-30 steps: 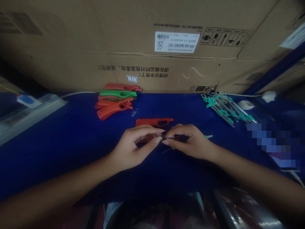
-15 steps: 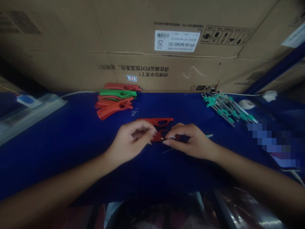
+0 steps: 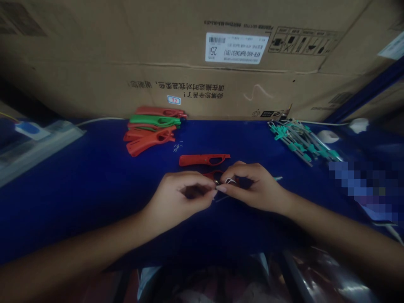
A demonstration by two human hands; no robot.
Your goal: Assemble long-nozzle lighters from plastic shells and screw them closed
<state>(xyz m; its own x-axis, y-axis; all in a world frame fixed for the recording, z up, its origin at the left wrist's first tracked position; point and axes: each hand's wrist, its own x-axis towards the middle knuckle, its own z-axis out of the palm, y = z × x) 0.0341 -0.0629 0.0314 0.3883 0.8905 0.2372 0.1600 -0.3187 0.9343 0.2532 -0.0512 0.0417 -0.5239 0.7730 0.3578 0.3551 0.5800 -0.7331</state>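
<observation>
Our left hand (image 3: 179, 195) and right hand (image 3: 255, 187) grasped one bent wire (image 3: 230, 181) at a red plastic shell (image 3: 214, 175); one more red shell (image 3: 203, 160) lay just beyond it, and a pile of five shells (image 3: 150, 131) lay farther left.

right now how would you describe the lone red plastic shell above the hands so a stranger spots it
Behind the dark blue work surface stands a cardboard carton. On the surface, just above the left hand and right hand, lies a red plastic shell with an oval slot. Unlike the stacked red and green shells to its left, it lies alone.
</observation>
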